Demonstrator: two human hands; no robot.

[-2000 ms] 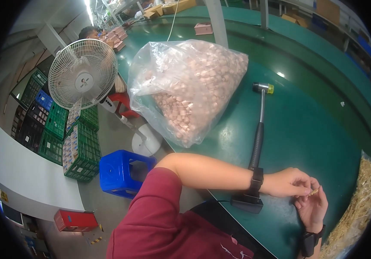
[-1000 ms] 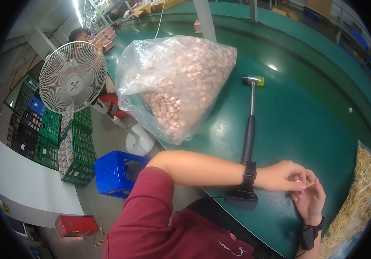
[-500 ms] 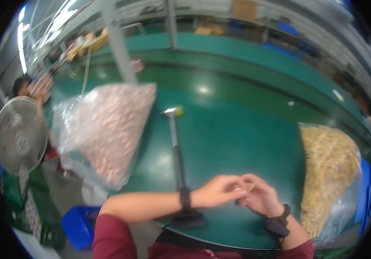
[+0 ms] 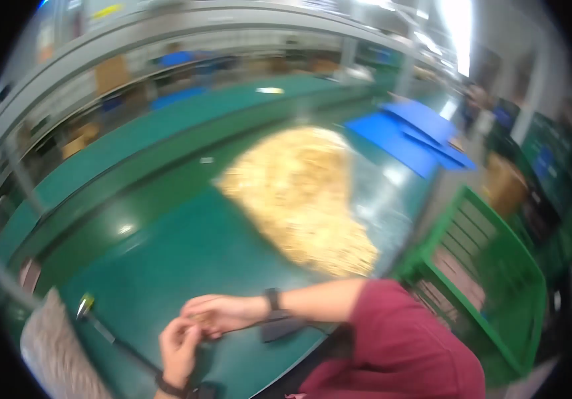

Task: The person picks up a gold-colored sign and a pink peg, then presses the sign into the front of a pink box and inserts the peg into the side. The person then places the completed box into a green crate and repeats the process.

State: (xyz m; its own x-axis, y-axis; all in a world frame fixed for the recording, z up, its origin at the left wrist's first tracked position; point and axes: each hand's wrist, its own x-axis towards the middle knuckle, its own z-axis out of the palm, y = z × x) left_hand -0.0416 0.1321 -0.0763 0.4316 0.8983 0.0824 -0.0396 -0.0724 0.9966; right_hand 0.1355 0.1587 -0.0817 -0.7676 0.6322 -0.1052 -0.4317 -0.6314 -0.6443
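My left hand and my right hand meet over the green tabletop, fingertips touching. Both sets of fingers are closed in a pinch. A small yellowish-tan bit shows between them, too blurred to name. Beyond my hands lies a large clear plastic bag of yellow pieces, its loose film spread to the right. To the left of my hands slants a black stand with a metal rod, tipped with metal and yellow-green. A bag of pale pinkish pieces is partly cut off at lower left.
To the right stands a green plastic crate with pinkish contents. Flat blue sheets lie past the yellow bag. A small white scrap rests beyond the table, and a grey frame post rises at left.
My view has swung to the right, bringing the yellow bag to the middle and the green crate into sight. My hands stay together, fingers closed.
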